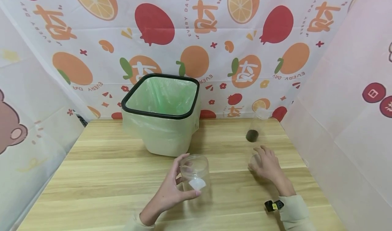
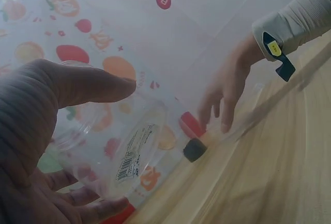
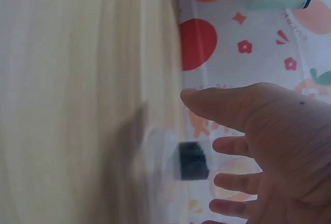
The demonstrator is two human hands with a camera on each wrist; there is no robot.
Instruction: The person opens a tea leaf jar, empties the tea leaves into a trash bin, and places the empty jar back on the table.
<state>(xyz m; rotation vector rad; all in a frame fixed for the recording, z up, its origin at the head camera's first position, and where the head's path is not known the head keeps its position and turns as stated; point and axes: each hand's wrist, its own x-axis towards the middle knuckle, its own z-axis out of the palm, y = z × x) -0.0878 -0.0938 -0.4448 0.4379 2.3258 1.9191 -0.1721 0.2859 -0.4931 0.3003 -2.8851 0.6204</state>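
My left hand (image 1: 173, 190) grips a clear plastic jar (image 1: 196, 169), thumb on the near side and fingers round the far side. The jar's mouth has no lid on it, and a label (image 2: 137, 151) with a barcode is stuck on it. At the right, my right hand (image 1: 267, 165) reaches low over the table, its fingers spread and bent slightly down. Right by its fingertips is a clear round piece (image 1: 256, 160), blurred in the right wrist view. Beyond that hand stands a clear tall container (image 1: 258, 123) with dark contents (image 3: 193, 161) at its bottom.
A whitish bin (image 1: 166, 139) with a black rim and a green-tinted bag lining stands at the back, left of the middle. Fruit-printed cloth (image 1: 196, 26) hangs behind the wooden table (image 1: 101, 176), and pale cloth walls rise at both sides.
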